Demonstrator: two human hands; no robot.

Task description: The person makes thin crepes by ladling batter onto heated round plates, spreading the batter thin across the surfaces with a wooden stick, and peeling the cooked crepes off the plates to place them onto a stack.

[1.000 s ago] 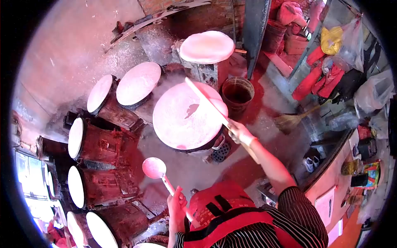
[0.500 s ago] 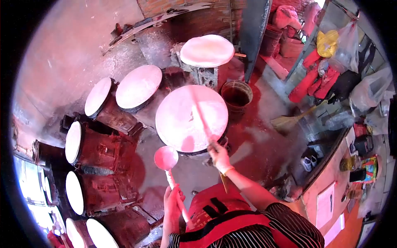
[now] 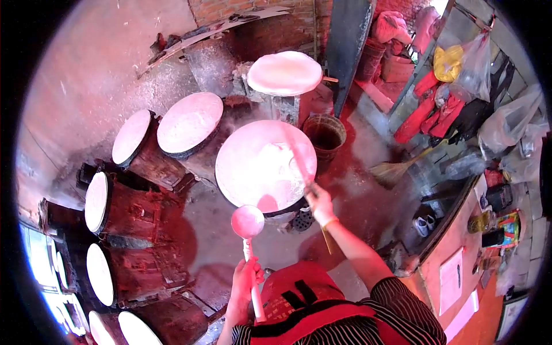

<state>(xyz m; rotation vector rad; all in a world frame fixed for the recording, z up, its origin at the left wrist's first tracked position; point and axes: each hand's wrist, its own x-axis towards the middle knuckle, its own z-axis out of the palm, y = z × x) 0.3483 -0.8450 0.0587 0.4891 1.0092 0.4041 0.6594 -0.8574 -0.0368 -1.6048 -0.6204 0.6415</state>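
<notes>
Griddle (image 3: 238, 158) mid-frame is now crossed farther right by stick (image 3: 299, 156) gripped in right hand (image 3: 319, 202), ladle (image 3: 248, 222) grasped in left hand (image 3: 245, 282) brought nearer, surface work apparently ongoing.

Stained plaster wall (image 3: 115, 54), brick wall (image 3: 221, 11) — grey floor (image 3: 210, 221) — reddish light.

Pink-red cast throughout; glare whitens central round griddle (image 3: 259, 167); stick (image 3: 299, 159) blurs; lower left burns out; fisheye bends edges; 4 corners black.
</notes>
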